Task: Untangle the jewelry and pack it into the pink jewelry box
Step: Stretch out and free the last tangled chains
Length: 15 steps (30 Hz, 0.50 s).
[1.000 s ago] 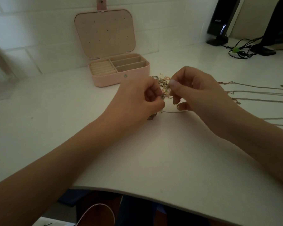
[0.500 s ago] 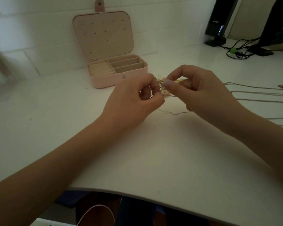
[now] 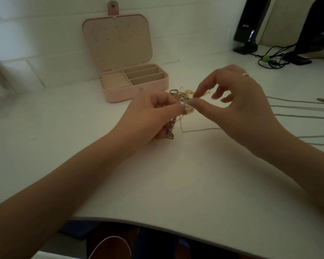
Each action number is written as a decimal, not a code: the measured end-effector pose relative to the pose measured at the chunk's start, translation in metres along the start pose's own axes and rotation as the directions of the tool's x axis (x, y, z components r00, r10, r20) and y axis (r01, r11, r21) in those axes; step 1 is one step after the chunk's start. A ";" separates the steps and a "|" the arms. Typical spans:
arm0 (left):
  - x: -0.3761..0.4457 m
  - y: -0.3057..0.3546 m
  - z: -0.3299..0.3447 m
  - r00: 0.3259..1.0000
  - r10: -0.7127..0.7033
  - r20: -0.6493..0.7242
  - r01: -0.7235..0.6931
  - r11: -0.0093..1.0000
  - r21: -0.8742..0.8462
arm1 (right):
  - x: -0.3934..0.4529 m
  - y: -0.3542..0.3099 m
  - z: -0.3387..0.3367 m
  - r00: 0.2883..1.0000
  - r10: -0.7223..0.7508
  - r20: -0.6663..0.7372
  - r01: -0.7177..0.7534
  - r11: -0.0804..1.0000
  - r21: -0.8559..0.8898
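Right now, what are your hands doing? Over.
Left hand pinching jewelry tangle. Right hand picking at it, grip unclear. Pink jewelry box open, nothing packed. Path clear.

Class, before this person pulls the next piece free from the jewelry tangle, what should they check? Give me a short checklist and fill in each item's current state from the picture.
1. Pink jewelry box open, lid up: ok.
2. Box compartments free to take pieces: ok, nothing visible in them.
3. Left hand has a firm hold on the jewelry tangle: ok, fingers pinch it, and a chunky chain hangs below.
4. Right hand has hold of a strand: cannot tell, the thumb and forefinger tips are close but blurred.
5. Thin chain trailing on the table is free of knots: cannot tell.
6. Separated chains at the right lie apart from the tangle: ok.
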<state>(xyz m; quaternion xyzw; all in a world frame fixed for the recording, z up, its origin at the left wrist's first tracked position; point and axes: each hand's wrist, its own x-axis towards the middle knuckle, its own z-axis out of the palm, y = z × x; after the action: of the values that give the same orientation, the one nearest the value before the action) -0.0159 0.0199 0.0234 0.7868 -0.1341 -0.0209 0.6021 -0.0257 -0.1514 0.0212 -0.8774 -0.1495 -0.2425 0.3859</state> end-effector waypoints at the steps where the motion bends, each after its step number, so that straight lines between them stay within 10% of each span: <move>1: 0.000 0.000 0.000 1.000 -0.030 0.005 0.030 1.000 -0.008 | -0.001 -0.001 0.002 1.000 -0.022 0.014 0.022 1.000 -0.006; 15: -0.001 -0.002 0.003 0.999 0.004 0.044 -0.002 0.999 -0.040 | -0.002 -0.008 0.007 0.985 0.152 0.078 -0.161 0.977 0.143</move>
<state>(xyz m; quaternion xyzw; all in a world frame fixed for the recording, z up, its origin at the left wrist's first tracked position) -0.0168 0.0181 0.0209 0.7738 -0.1480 -0.0400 0.6146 -0.0281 -0.1409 0.0207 -0.8629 -0.1104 -0.1702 0.4629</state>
